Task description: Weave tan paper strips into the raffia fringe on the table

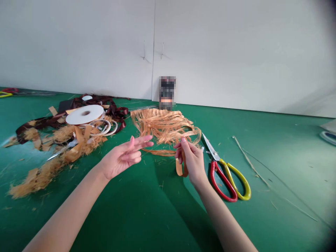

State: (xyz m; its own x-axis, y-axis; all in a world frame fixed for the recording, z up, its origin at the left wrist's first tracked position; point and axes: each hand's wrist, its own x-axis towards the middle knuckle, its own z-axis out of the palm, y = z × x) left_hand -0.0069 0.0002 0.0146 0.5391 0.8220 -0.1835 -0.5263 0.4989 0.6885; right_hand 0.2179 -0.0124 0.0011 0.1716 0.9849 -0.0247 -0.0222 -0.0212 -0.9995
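My left hand [123, 157] hangs in the air over the green table surface [147, 217], its fingers spread and holding nothing. My right hand [191, 162] pinches a looped tan ribbon strip [181, 168] that runs into a fringed bundle of orange-tan raffia fibres [165, 126]. Just right of that hand lie open scissors [223, 173] with red and yellow handles, blades pointing up and left toward the bundle. Left of my left hand, a white ribbon spool [84, 114] sits on tangled dark maroon ribbon [115, 113].
Frayed tan fibres [39, 178] and ribbon scraps lie heaped at the left, around a second pair of scissors [63, 151]. A blurred upright object [167, 92] stands against the white wall [236, 52]. A long dry stem [252, 164] lies at the right.
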